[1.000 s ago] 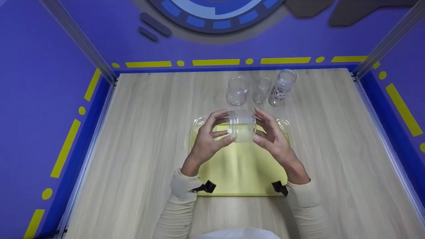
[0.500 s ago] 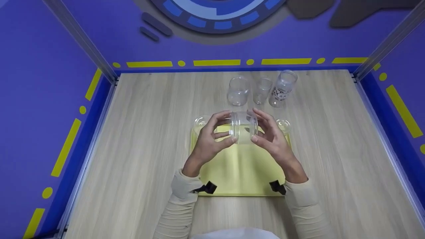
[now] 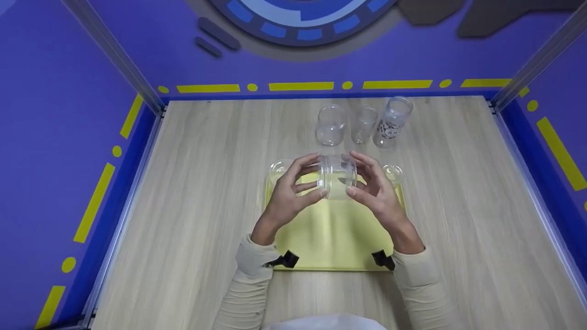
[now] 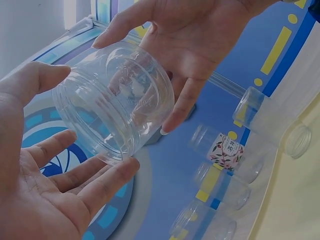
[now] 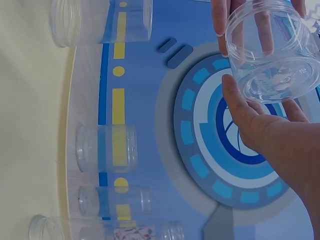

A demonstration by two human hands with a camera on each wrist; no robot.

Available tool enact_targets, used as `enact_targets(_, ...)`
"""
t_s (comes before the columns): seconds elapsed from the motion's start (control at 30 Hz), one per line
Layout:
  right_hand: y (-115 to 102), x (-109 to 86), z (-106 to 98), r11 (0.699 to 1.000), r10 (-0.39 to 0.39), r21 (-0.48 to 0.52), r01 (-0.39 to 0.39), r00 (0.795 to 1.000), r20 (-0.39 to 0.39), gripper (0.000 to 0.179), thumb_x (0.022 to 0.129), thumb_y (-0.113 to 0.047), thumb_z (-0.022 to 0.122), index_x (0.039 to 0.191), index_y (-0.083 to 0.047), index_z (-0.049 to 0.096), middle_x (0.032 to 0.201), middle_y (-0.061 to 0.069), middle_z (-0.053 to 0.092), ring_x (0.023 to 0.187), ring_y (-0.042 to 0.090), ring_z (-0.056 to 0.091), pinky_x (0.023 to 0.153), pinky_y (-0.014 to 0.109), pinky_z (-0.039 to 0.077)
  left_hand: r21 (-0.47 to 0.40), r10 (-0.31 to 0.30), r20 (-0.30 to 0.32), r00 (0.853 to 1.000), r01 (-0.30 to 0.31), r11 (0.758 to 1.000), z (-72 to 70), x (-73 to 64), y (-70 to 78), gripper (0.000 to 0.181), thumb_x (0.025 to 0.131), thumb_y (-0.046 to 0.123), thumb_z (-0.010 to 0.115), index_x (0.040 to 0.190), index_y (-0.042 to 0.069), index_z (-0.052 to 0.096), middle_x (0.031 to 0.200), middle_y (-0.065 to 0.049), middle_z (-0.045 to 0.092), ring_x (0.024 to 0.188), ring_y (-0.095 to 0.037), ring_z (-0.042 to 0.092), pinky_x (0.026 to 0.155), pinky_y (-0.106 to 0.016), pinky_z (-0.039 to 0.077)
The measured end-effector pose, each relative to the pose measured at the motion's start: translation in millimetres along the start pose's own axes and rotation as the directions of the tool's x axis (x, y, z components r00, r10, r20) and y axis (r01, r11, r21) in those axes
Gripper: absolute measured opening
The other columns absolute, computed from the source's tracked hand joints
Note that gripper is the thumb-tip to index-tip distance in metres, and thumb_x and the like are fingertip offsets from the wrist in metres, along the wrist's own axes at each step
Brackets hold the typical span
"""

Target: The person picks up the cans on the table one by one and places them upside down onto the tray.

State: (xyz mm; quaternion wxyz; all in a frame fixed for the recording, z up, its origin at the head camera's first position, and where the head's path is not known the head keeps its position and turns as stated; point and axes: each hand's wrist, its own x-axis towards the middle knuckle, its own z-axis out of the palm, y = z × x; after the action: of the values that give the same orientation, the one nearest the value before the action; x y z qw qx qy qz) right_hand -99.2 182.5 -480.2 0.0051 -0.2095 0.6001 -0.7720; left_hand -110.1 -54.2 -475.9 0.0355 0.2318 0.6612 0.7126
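Observation:
Both hands hold a wide clear jar [image 3: 338, 176] on its side above the yellow tray [image 3: 335, 238]. Its threaded mouth faces left and its base faces right. My left hand [image 3: 288, 192] grips the rim end, thumb in front and fingers at the far side, as the left wrist view also shows. My right hand [image 3: 378, 192] grips the base end between thumb and fingers. In the right wrist view, the jar [image 5: 280, 75] shows a raised mark on its base, and nothing is visible inside.
Behind the tray stand a wide clear jar [image 3: 330, 126], a small slim one [image 3: 364, 126] and a tall one with a printed pattern [image 3: 389, 130]. Two more clear jars stand at the tray's far corners, left [image 3: 278, 168] and right [image 3: 393, 173]. Blue walls [image 3: 293, 68] enclose the table.
Over the first half second my right hand shifted slightly left along the jar, and its fingers now show through the jar's wall. Since then both hands have stayed almost still.

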Motion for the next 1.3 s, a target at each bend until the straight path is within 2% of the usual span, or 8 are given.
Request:
enact_targets(0.13, 0, -1.1, -2, 1.0, -0.006, -0.021, 0.005, 1.0, -0.015, 0.071, 0.091, 0.012, 0.065, 0.157, 0.001, 0.039, 0.154, 0.028, 0.041, 0.141, 0.045, 0.041, 0.114, 0.047, 0.045, 0.003, 0.02, -0.031, 0.999, -0.019, 1.0, -5.3, -0.9, -0.5, 0.073, 0.095, 0.026, 0.077, 0.156, 0.001, 0.045, 0.157, -0.017, 0.048, 0.143, -0.037, 0.049, 0.107, -0.051, 0.052)
enact_targets(0.27, -1, -2.5, -4, 1.0, -0.012, -0.027, 0.011, 1.0, -0.025, 0.071, 0.091, 0.012, 0.065, 0.157, 0.001, 0.041, 0.153, 0.026, 0.043, 0.142, 0.044, 0.041, 0.114, 0.049, 0.045, -0.018, 0.058, -0.112, 0.992, -0.06, 0.998, -16.1, -3.0, 0.0, 0.066, 0.097, 0.023, 0.07, 0.153, -0.003, 0.047, 0.155, -0.017, 0.05, 0.141, -0.041, 0.049, 0.106, -0.05, 0.052)
enact_targets(0.5, -1, -4.7, -8, 1.0, -0.006, -0.015, 0.006, 1.0, -0.026, 0.072, 0.09, 0.014, 0.064, 0.157, 0.0, 0.041, 0.154, 0.029, 0.041, 0.142, 0.042, 0.041, 0.113, 0.044, 0.046, -0.021, 0.119, -0.256, 0.959, -0.129, 0.991, -38.3, -8.6, 0.0, 0.06, 0.097, 0.017, 0.066, 0.149, -0.008, 0.048, 0.15, -0.022, 0.053, 0.138, -0.04, 0.052, 0.107, -0.058, 0.049)
enact_targets(0.67, -4, -6.4, -12, 0.999, -0.003, -0.04, 0.002, 1.0, -0.029, 0.071, 0.091, 0.014, 0.064, 0.157, 0.002, 0.04, 0.154, 0.029, 0.04, 0.142, 0.043, 0.04, 0.114, 0.041, 0.045, 0.059, 0.122, -0.336, 0.934, -0.109, 0.992, -53.2, -13.2, -5.6, 0.057, 0.098, 0.019, 0.063, 0.148, -0.006, 0.05, 0.149, -0.019, 0.055, 0.138, -0.035, 0.052, 0.109, -0.051, 0.049)
enact_targets(0.8, -6, -8.4, -14, 0.997, -0.007, -0.074, 0.005, 1.0, -0.019, 0.073, 0.09, 0.016, 0.065, 0.157, 0.003, 0.04, 0.154, 0.025, 0.042, 0.141, 0.036, 0.043, 0.113, 0.039, 0.044, 0.152, 0.112, -0.42, 0.901, -0.051, 0.987, -63.5, -17.6, -16.4, 0.052, 0.1, 0.018, 0.063, 0.146, -0.005, 0.053, 0.148, -0.018, 0.057, 0.138, -0.032, 0.052, 0.111, -0.05, 0.047)
enact_targets(0.97, -7, -10.4, -16, 0.993, -0.021, -0.117, 0.02, 1.0, -0.005, 0.074, 0.088, 0.018, 0.067, 0.156, 0.006, 0.039, 0.156, 0.024, 0.042, 0.141, 0.037, 0.043, 0.111, 0.038, 0.046, 0.228, 0.025, -0.499, 0.866, 0.104, 0.968, -72.4, -23.2, -33.6, 0.05, 0.102, 0.021, 0.068, 0.146, 0.001, 0.057, 0.147, -0.015, 0.059, 0.139, -0.029, 0.051, 0.114, -0.055, 0.043)
enact_targets(1.13, -9, -11.3, -18, 0.98, -0.036, -0.195, 0.036, 0.999, 0.005, 0.075, 0.088, 0.018, 0.071, 0.156, 0.008, 0.039, 0.158, 0.021, 0.042, 0.141, 0.032, 0.043, 0.11, 0.037, 0.046, 0.319, -0.048, -0.525, 0.85, 0.249, 0.915, -74.7, -29.9, -49.6, 0.051, 0.102, 0.024, 0.068, 0.148, 0.004, 0.056, 0.148, -0.014, 0.058, 0.141, -0.03, 0.049, 0.115, -0.056, 0.04)
enact_targets(1.3, -10, -12.0, -17, 0.97, -0.031, -0.242, 0.027, 0.999, -0.013, 0.075, 0.087, 0.018, 0.074, 0.154, 0.01, 0.041, 0.157, 0.018, 0.044, 0.14, 0.032, 0.044, 0.11, 0.035, 0.046, 0.424, -0.08, -0.529, 0.845, 0.345, 0.837, -76.5, -35.4, -64.3, 0.053, 0.101, 0.026, 0.067, 0.147, 0.001, 0.056, 0.146, -0.018, 0.058, 0.138, -0.035, 0.051, 0.113, -0.056, 0.04)
